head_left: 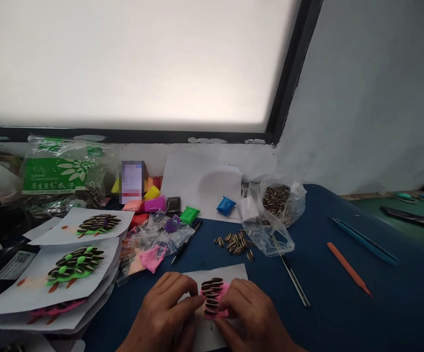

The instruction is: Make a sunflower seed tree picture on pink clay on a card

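Note:
A pink clay shape (223,289) lies on a white paper sheet (239,272) low in the head view. Dark striped sunflower seeds (212,296) are set in it in a column of short rows. My left hand (168,310) is curled at the left side, its thumb tip touching the ends of the seeds. From the right, my right hand (250,310) bends its fingers over the pink clay, closed in a pinch. Whatever sits between either hand's fingertips is hidden. Just beyond the sheet is a small pile of loose sunflower seeds (237,243).
Seed-and-clay pictures on paper (76,264) are stacked at left. Behind are clay packets, including green (190,215) and blue (226,206), and a plastic bag of seeds (276,200). A pen (186,243), metal tool (295,281), orange tool (349,269) and blue tweezers (366,240) lie around.

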The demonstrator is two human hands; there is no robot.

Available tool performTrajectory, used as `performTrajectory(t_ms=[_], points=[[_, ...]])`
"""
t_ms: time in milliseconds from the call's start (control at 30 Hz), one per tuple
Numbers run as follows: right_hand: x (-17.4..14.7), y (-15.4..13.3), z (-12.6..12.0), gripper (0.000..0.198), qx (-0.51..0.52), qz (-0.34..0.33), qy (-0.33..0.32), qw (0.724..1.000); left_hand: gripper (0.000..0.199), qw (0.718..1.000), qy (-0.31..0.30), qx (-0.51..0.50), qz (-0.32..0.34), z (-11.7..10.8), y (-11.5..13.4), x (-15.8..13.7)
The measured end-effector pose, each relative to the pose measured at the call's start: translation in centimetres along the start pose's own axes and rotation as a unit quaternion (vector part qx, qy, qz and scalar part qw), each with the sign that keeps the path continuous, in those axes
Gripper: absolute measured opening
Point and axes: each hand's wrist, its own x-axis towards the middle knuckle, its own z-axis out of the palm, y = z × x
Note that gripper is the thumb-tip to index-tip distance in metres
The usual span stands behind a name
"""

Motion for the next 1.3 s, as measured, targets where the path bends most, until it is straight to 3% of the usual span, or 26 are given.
performTrajectory(t_ms=[200, 467, 1300], points=[[0.0, -0.1, 0.1, 0.013, 0.014, 0.01, 0.001, 1.0, 0.032, 0.996, -0.015, 0.073, 0.05, 0.3, 0.0, -1.1], [0.1, -0.2, 0.1, 0.016, 0.015, 0.013, -0.011, 1.0, 0.031, 0.989, -0.038, 0.137, 0.041, 0.2, 0.4, -1.6], [0.2, -0.3, 0.3, 0.019, -0.002, 0.012, 0.002, 1.0, 0.03, 0.989, -0.059, 0.129, 0.036, 0.3, 0.8, -1.2]])
